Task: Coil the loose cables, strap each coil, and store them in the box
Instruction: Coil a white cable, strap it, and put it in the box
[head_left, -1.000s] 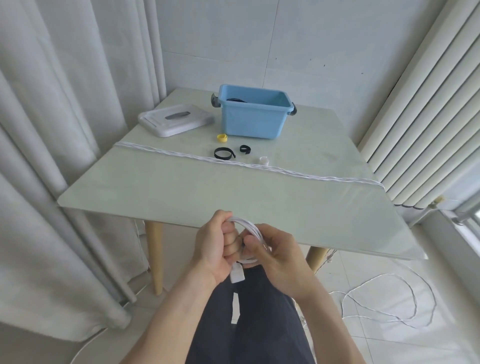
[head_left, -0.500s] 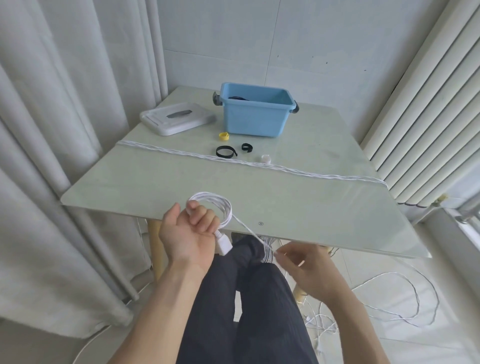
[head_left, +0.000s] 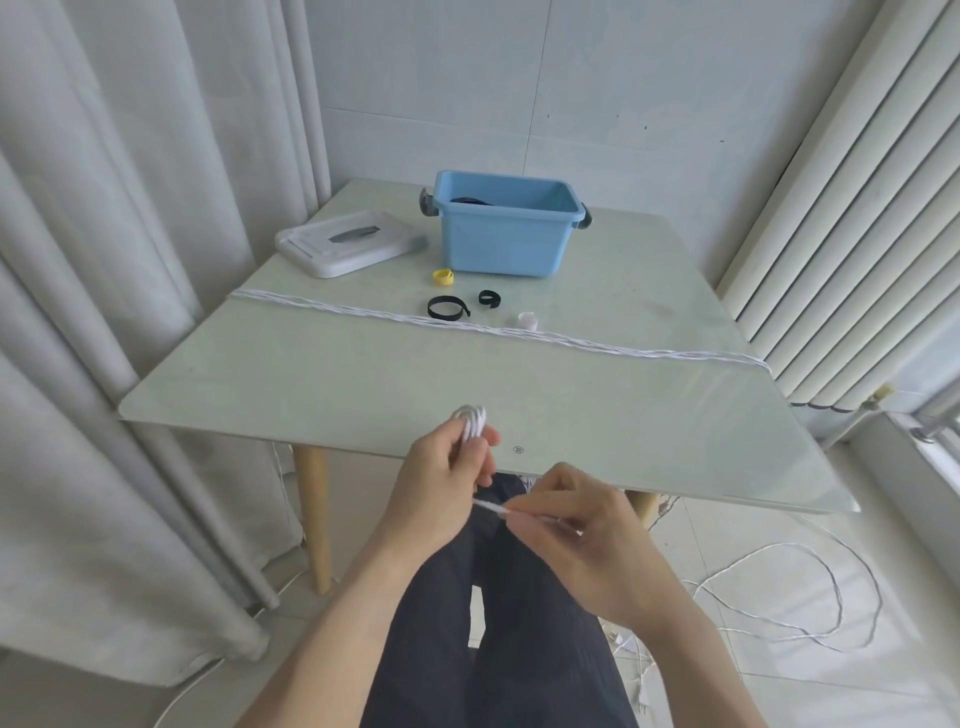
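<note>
Illumination: bright, soft, even daylight entering from the window (head_left: 935, 431) at right, with pale sheen on the glossy counter (head_left: 571, 395) and only faint shadow beneath it. Optics: wide-angle distortion, the curtain (head_left: 104, 312) and the right-hand vertical slats (head_left: 831, 234) bowing outward toward the edges. Sharpness: centre reasonably crisp; slight motion blur on the fingers (head_left: 483, 441) and the white cable (head_left: 470, 421) they hold.

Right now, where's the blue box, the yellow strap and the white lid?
blue box (head_left: 501, 244), head view, front wall
yellow strap (head_left: 442, 277), head view, middle of the small roll
white lid (head_left: 350, 243), head view, top face
</note>
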